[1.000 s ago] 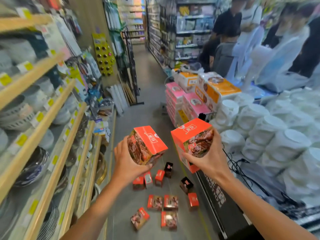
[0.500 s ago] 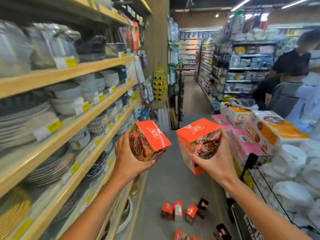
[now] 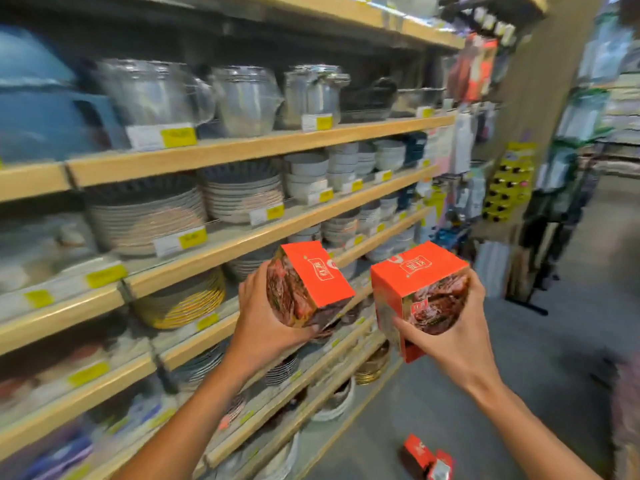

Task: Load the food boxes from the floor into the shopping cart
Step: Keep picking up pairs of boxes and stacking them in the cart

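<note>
Shelves (image 3: 242, 237) of plates (image 3: 145, 220) flank both hands' boxes (image 3: 420, 292).

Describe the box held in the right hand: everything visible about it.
The box in the right hand looks like a printed cardboard carton, roughly cubic. Its orange-red top bears a framed logo, and the side facing the camera shows a photo of dark, saucy meat. It is closed, tilted with one corner toward the camera, and held in mid-air in front of the shelves. The right hand cups it from below and the right; nothing else touches it.
</note>
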